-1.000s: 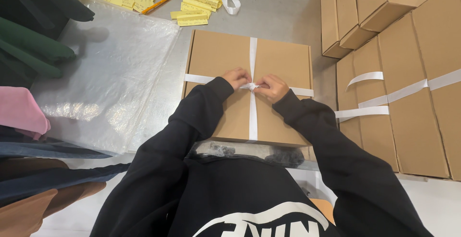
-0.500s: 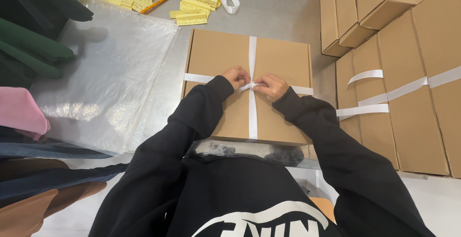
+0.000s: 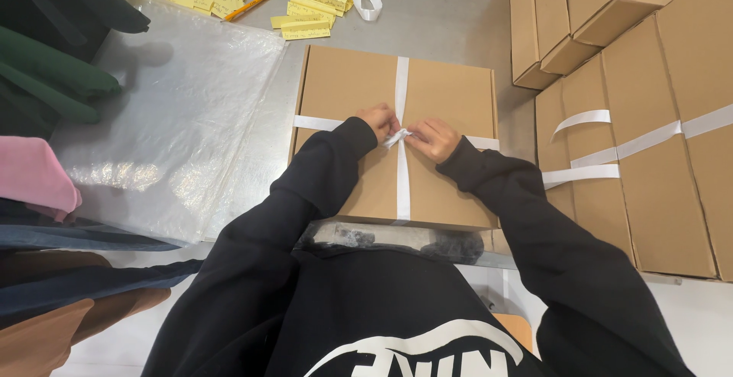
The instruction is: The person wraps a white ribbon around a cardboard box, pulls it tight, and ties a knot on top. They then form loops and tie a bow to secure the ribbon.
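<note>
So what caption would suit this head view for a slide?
Both hands, left hand and right hand, pinch white ribbon crossing atop a flat cardboard box.

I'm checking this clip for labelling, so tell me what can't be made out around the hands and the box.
Head view only:
- Knot in the white ribbon: covered by left hand and right hand.
- Cardboard box: contents hidden, lid closed; near side blocked by black sleeves.
- Yellow paper slips: writing too small, pile cut by top edge.
- Stacked boxes: cut off at right edge.
</note>
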